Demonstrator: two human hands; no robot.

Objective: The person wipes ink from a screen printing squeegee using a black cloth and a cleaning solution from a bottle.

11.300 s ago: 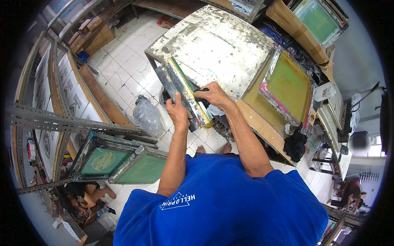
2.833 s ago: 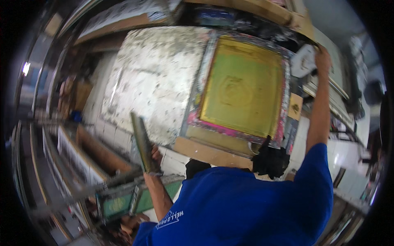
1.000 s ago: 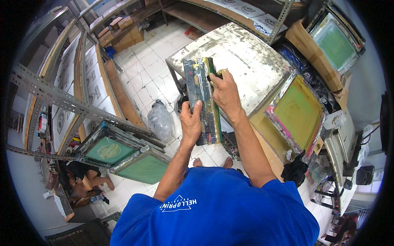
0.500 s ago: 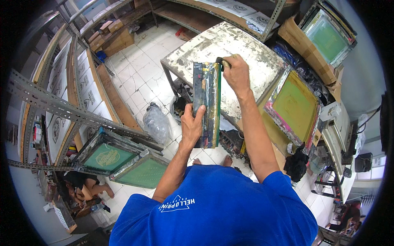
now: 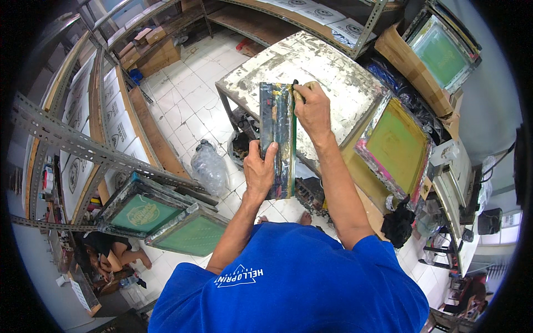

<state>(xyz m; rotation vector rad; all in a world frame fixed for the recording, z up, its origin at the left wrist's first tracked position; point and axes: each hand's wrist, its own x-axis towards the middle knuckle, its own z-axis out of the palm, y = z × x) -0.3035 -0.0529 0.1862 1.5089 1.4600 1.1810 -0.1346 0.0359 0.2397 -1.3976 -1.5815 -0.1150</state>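
Note:
A wide screen-printing squeegee (image 5: 275, 125), dark and smeared with ink, stands lengthwise before me, with a thin green blade along its right edge. My left hand (image 5: 260, 169) is closed on its left side near the lower half, thumb on top. My right hand (image 5: 313, 112) is closed at its upper right corner, fingers pinched around a small dark piece against the blade; its kind is too small to make out. Beyond and partly behind the squeegee stands a pale, ink-stained table (image 5: 319, 66).
A printing frame with yellow-green mesh (image 5: 397, 136) lies right of the table. Two green-mesh frames (image 5: 191, 230) lean at the lower left by a metal rack (image 5: 111, 150) of printed sheets. A clear plastic bag (image 5: 210, 167) sits on the tiled floor. Another person (image 5: 114, 255) crouches at lower left.
My right hand has shifted slightly left and down, onto the squeegee's top right corner. The left hand keeps its hold, and the squeegee has moved a little left.

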